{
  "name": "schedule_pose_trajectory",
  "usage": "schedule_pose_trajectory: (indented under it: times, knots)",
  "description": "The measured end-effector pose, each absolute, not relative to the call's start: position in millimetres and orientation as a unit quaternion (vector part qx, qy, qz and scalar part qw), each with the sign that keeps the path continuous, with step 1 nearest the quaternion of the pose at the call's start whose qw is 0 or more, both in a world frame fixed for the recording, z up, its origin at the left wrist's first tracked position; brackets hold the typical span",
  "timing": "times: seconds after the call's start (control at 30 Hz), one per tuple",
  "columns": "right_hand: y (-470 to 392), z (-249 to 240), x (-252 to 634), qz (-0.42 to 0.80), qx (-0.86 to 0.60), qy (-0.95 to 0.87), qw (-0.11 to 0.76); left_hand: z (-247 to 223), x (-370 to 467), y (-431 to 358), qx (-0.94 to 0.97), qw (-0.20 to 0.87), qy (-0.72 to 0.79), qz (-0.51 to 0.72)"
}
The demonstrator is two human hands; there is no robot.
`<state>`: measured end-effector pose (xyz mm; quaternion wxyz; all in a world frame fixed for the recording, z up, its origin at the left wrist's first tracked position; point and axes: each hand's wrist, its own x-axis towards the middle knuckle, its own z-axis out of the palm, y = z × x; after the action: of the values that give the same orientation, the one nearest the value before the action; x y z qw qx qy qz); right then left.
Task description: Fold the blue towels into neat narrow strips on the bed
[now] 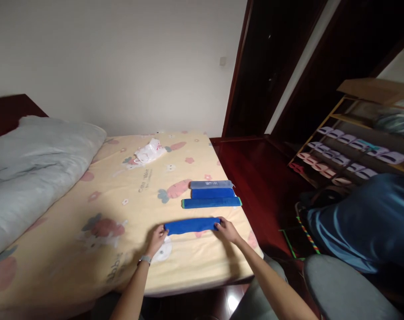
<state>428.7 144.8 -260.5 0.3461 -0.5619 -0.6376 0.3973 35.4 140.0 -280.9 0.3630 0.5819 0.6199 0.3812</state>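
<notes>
A blue folded towel (192, 226) stretches as a long strip between my two hands, low over the bed. At its left end my left hand (158, 238) pinches the corner; a watch is on that wrist. The opposite end is gripped by the fingers of my right hand (227, 230). Just beyond lie several folded cloths in a row: a blue strip with green ends (211, 203), a plain blue one (212, 193), and a grey one with white lettering (211, 184).
The bed (128, 231) has a yellow printed sheet. A crumpled white plastic bag (150, 152) lies farther back, and a grey quilt (38, 164) covers the left side. Right of the bed stand a shoe rack (335, 114) with slippers and a grey stool seat (345, 289).
</notes>
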Motion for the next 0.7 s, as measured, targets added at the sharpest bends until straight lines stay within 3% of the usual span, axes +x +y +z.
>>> schedule_pose_trajectory:
  times: [0.1, 0.3, 0.47, 0.7]
  knots:
    - [143, -230, 434, 0.423, -0.557, -0.602, 0.386, -279, 35, 132, 0.573, 0.401, 0.607, 0.377]
    - [125, -130, 413, 0.350, -0.522, -0.640, 0.442, -289, 73, 96, 0.593, 0.428, 0.585, 0.351]
    - [111, -69, 379, 0.232, -0.412, -0.797, 0.377, -300, 126, 85, 0.677, 0.314, 0.579, 0.329]
    - [115, -77, 359, 0.140, -0.315, -0.886, 0.311, -335, 153, 79, 0.746, 0.134, 0.552, 0.346]
